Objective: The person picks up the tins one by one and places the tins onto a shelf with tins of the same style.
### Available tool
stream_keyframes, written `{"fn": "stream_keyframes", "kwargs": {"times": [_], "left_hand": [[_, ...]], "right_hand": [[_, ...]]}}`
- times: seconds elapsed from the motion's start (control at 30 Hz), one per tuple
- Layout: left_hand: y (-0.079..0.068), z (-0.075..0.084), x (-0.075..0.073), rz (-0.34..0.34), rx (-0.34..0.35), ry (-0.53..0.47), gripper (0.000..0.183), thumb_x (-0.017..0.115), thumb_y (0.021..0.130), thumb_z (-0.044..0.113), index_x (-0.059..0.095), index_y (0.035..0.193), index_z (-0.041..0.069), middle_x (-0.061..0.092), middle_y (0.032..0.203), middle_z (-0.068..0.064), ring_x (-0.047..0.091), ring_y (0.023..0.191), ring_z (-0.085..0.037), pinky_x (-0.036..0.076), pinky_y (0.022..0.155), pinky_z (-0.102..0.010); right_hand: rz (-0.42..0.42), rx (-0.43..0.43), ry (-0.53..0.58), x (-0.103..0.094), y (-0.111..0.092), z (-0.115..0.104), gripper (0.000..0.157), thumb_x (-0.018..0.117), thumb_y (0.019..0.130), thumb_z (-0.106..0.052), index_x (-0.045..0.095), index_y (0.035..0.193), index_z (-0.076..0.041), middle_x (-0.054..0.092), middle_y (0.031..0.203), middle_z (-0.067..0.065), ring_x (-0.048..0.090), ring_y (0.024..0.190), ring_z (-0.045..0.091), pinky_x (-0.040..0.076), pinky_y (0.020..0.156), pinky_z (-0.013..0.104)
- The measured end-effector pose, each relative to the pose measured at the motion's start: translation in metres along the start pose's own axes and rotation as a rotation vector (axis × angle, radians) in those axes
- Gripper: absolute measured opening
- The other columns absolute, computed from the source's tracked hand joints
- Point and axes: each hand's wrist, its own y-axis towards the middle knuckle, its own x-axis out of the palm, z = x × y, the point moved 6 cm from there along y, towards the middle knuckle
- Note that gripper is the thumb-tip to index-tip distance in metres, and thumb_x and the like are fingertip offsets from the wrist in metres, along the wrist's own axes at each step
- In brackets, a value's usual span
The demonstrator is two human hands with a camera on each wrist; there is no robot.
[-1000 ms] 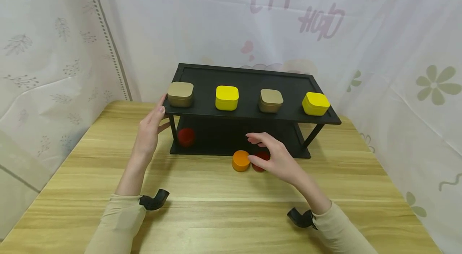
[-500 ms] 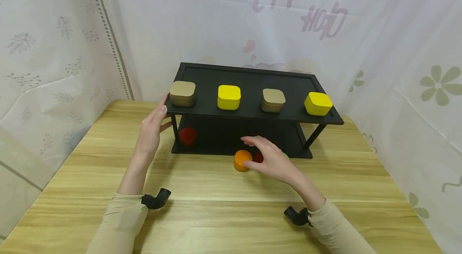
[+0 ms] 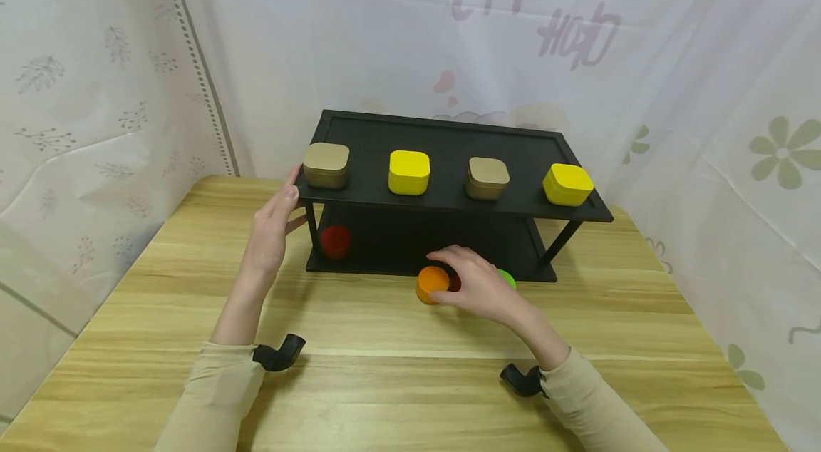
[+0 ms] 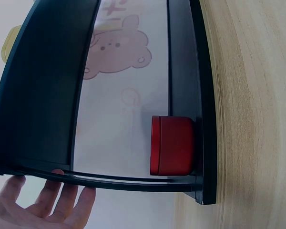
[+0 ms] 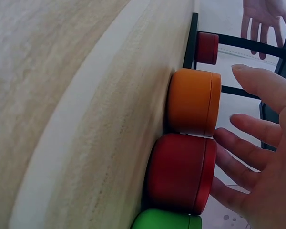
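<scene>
My left hand [image 3: 268, 231] touches the left end of the black two-tier shelf [image 3: 442, 127]; its fingers [image 4: 83, 202] lie against the side frame in the left wrist view. The right hand [image 3: 477, 284] is over a row of small round lidded containers in front of the shelf, thumb and fingers spread. Nearest the thumb is the orange container [image 3: 432, 284]. Below the fingers sits a red one [image 5: 181, 174], largely covered by the hand in the head view. A green container [image 3: 507, 279] shows past the hand. Inside the shelf's lower tier, at left, stands another red container [image 4: 174, 145].
Along the front of the upper tier stand two tan square boxes [image 3: 326, 165] [image 3: 487, 178] and two yellow square boxes [image 3: 409, 172] [image 3: 567, 185]. A wooden table [image 3: 385, 395] carries the shelf. Patterned white curtains [image 3: 385, 24] hang behind and at both sides.
The right hand has shifted left and lowered slightly, near the orange container. More of the green container now shows behind it. My left hand stays at the shelf's end.
</scene>
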Motion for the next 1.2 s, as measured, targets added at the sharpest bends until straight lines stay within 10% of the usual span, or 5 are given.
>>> {"fn": "stream_keyframes", "kwargs": {"times": [1.2], "left_hand": [[0.001, 0.001, 0.001, 0.01, 0.005, -0.018, 0.051, 0.035, 0.11, 0.05, 0.035, 0.159, 0.037, 0.03, 0.169, 0.011, 0.045, 0.143, -0.027, 0.038, 0.121, -0.06]], "right_hand": [[-0.02, -0.016, -0.041, 0.01, 0.01, -0.002, 0.053, 0.087, 0.082, -0.031, 0.07, 0.129, -0.013, 0.07, 0.122, 0.004, 0.065, 0.098, 0.015, 0.059, 0.084, 0.032]]}}
